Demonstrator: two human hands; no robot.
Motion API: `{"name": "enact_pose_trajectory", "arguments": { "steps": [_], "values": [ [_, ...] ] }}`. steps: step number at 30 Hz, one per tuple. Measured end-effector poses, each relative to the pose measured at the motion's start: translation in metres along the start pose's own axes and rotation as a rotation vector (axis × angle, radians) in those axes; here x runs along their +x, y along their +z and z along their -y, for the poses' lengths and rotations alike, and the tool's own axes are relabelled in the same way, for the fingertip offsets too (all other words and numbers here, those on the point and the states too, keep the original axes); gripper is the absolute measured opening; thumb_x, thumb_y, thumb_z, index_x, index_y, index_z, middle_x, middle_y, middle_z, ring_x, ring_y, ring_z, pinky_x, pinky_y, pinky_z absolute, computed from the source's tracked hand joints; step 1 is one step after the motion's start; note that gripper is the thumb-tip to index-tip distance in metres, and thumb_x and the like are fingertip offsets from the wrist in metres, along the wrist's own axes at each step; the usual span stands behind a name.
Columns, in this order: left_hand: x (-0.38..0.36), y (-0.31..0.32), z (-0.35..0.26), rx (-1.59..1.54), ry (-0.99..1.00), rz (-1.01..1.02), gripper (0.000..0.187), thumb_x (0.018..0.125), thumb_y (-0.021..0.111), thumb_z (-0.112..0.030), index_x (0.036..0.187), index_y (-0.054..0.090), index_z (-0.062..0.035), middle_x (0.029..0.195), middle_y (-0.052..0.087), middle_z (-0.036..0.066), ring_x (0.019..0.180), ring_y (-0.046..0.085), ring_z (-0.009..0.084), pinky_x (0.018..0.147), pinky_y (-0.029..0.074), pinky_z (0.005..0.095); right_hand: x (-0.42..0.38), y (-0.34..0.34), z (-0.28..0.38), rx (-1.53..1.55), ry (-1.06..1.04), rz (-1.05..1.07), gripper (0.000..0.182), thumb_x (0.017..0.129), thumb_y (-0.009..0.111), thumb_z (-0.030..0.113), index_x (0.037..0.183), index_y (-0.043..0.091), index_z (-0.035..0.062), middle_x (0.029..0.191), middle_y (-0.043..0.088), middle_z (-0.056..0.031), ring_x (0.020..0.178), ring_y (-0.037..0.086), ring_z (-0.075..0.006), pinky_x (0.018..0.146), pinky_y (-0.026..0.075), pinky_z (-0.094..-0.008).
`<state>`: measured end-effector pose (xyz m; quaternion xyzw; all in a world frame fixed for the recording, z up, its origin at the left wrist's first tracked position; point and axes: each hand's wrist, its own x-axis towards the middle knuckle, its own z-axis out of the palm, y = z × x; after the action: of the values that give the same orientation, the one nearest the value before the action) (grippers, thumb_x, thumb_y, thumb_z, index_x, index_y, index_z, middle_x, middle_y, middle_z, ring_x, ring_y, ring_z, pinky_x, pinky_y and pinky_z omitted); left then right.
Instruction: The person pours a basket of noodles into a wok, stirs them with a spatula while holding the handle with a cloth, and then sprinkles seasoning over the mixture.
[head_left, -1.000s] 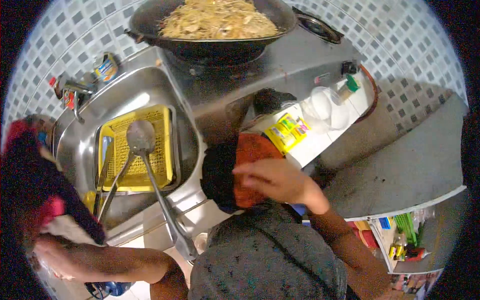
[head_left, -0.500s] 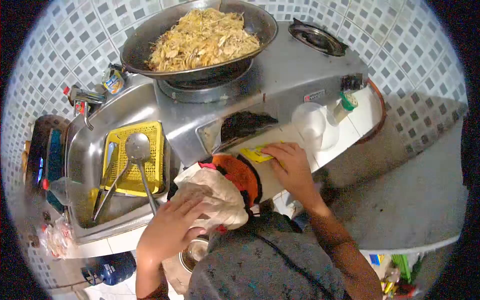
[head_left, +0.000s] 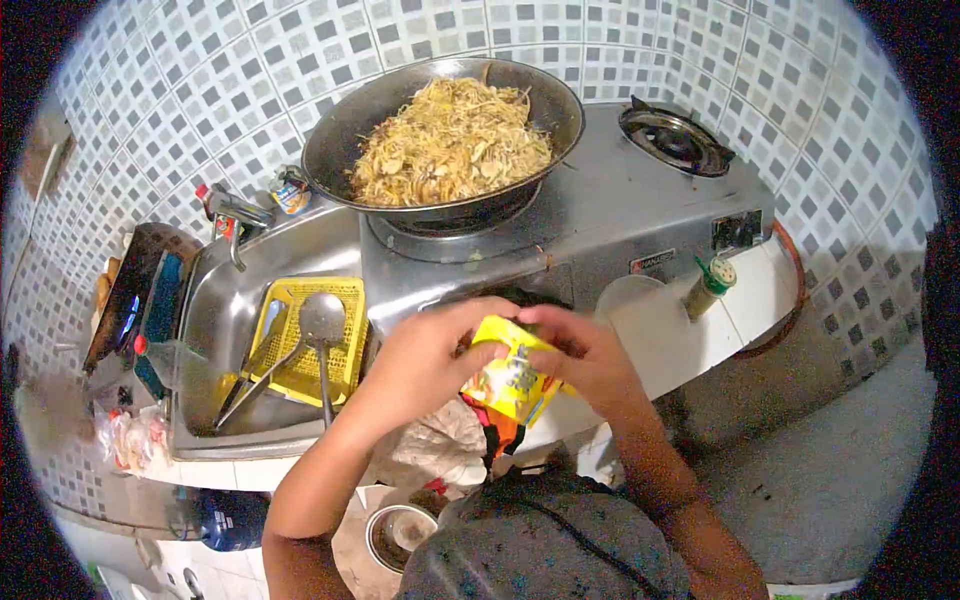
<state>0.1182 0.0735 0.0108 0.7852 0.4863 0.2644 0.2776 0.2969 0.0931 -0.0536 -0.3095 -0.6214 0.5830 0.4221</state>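
Note:
Both hands grip a yellow printed packet (head_left: 515,378), which looks like a small seasoning sachet, held up over the counter edge in front of my body. My left hand (head_left: 428,352) pinches its left side and upper edge. On the other side, my right hand (head_left: 588,362) has its thumb across the packet's front and fingers curled behind the top. Below my left wrist lies a crumpled pale cloth (head_left: 432,447), with an orange and black cloth (head_left: 505,436) beside it. Behind my hands, on the stove, sits a large wok (head_left: 328,150) heaped with stir-fried noodles (head_left: 450,145).
A steel sink (head_left: 215,310) on the left holds a yellow basket (head_left: 350,375) with a ladle (head_left: 322,318) and other utensils. To the right on the counter stand a translucent bowl (head_left: 640,315) and a green-lidded shaker (head_left: 708,290). A bare burner (head_left: 675,140) is behind them.
My right hand has lifted the yellow packet from the counter and brought it left. My left hand has left the pale cloth and now grips the packet too. The view has shifted upward.

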Motion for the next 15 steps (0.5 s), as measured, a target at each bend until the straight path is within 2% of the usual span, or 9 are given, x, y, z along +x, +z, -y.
{"name": "enact_pose_trajectory", "arguments": {
  "steps": [1,2,4,5,8,9,13,15],
  "values": [
    [0.004,0.004,0.005,-0.191,-0.102,-0.005,0.027,0.073,0.056,-0.008,0.099,0.048,-0.0045,0.081,0.053,0.002,0.073,0.048,0.0077,0.067,0.04,0.0215,0.004,-0.001,0.003,0.125,-0.003,-0.062,0.031,0.075,0.056,0.017,0.103,0.047,0.0076,0.076,0.054,-0.0022,0.06,0.05,-0.0087,0.053,0.042,-0.0211],
    [0.005,0.006,0.007,-0.349,-0.19,-0.057,0.02,0.075,0.055,-0.007,0.093,0.047,-0.0041,0.077,0.05,-0.001,0.07,0.046,0.0049,0.063,0.039,0.0193,0.008,-0.001,0.004,0.142,-0.018,-0.11,0.03,0.075,0.056,0.017,0.102,0.048,0.0072,0.076,0.054,-0.0023,0.059,0.05,-0.0087,0.053,0.042,-0.0214],
    [0.009,0.013,0.013,-0.572,-0.057,-0.259,0.014,0.077,0.053,-0.007,0.088,0.045,-0.0035,0.07,0.049,-0.001,0.062,0.045,0.0044,0.053,0.038,0.0189,0.016,0.001,0.004,0.175,-0.05,-0.209,0.028,0.076,0.055,0.018,0.1,0.048,0.0063,0.076,0.053,-0.0025,0.058,0.049,-0.0088,0.052,0.042,-0.022],
    [0.011,0.013,0.014,-0.676,-0.152,-0.303,0.015,0.077,0.052,-0.007,0.087,0.041,-0.0037,0.072,0.048,-0.001,0.064,0.045,0.004,0.052,0.038,0.0177,0.018,-0.004,0.013,0.054,0.047,-0.182,0.025,0.076,0.054,0.022,0.094,0.05,0.0037,0.072,0.054,-0.0033,0.058,0.049,-0.0088,0.053,0.041,-0.0225],
    [0.01,0.008,0.01,-0.787,-0.169,-0.305,0.016,0.077,0.052,-0.008,0.087,0.04,-0.004,0.075,0.048,0.0,0.066,0.047,0.0042,0.053,0.04,0.0169,0.031,-0.018,0.024,-0.263,-0.023,-0.114,0.027,0.077,0.053,0.026,0.088,0.052,0.002,0.067,0.054,-0.0038,0.058,0.049,-0.0078,0.052,0.04,-0.0229],
    [0.009,0.005,0.009,-0.753,-0.156,-0.253,0.016,0.077,0.052,-0.008,0.087,0.04,-0.0044,0.079,0.049,0.001,0.069,0.049,0.0047,0.055,0.042,0.0168,0.035,-0.018,0.03,-0.247,-0.09,-0.131,0.028,0.077,0.052,0.028,0.082,0.054,0.0005,0.064,0.054,-0.0041,0.058,0.048,-0.0073,0.052,0.04,-0.023],
    [0.008,-0.001,0.012,-0.823,-0.053,-0.14,0.017,0.076,0.053,-0.005,0.089,0.04,-0.004,0.08,0.05,0.0,0.072,0.05,0.0055,0.058,0.042,0.0174,0.045,-0.025,0.055,-0.382,-0.107,-0.031,0.026,0.076,0.053,0.027,0.073,0.055,0.0009,0.065,0.054,-0.0049,0.059,0.049,-0.0088,0.053,0.04,-0.0235],
    [0.008,-0.004,0.016,-0.76,-0.015,-0.052,0.018,0.076,0.053,-0.005,0.09,0.041,-0.0041,0.081,0.05,0.001,0.073,0.05,0.0056,0.06,0.042,0.0185,0.047,-0.024,0.064,-0.52,-0.195,-0.049,0.025,0.075,0.053,0.026,0.072,0.055,0.001,0.064,0.053,-0.0043,0.058,0.049,-0.0099,0.052,0.04,-0.0237]
  ]
}}
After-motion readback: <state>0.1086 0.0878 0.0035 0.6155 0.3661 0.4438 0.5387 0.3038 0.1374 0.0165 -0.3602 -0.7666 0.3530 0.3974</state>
